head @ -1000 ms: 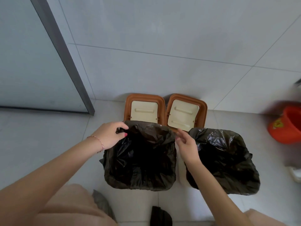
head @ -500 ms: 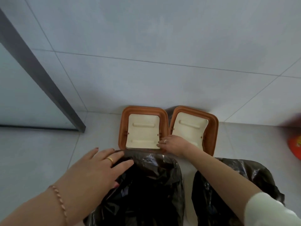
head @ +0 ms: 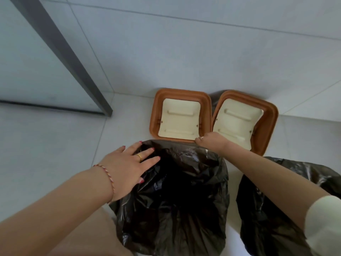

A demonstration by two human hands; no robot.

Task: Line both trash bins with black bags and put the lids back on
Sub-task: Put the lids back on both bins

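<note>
Two bins stand side by side on the floor, each lined with a black bag: the left bin (head: 177, 196) and the right bin (head: 276, 209). Two brown lids with cream flaps lean against the wall behind them, the left lid (head: 180, 115) and the right lid (head: 245, 121). My left hand (head: 127, 167) lies flat with fingers spread on the left bin's far left corner. My right hand (head: 210, 141) is curled around the lower right corner of the left lid.
A grey door frame post (head: 60, 52) with frosted glass (head: 24, 67) stands at the left. White wall tiles rise behind the lids. Pale floor tiles (head: 55, 154) lie left of the bins.
My right hand left the bag rim and reached forward to the left lid's corner. My left hand opened flat on the bag. The view moved closer to the wall.
</note>
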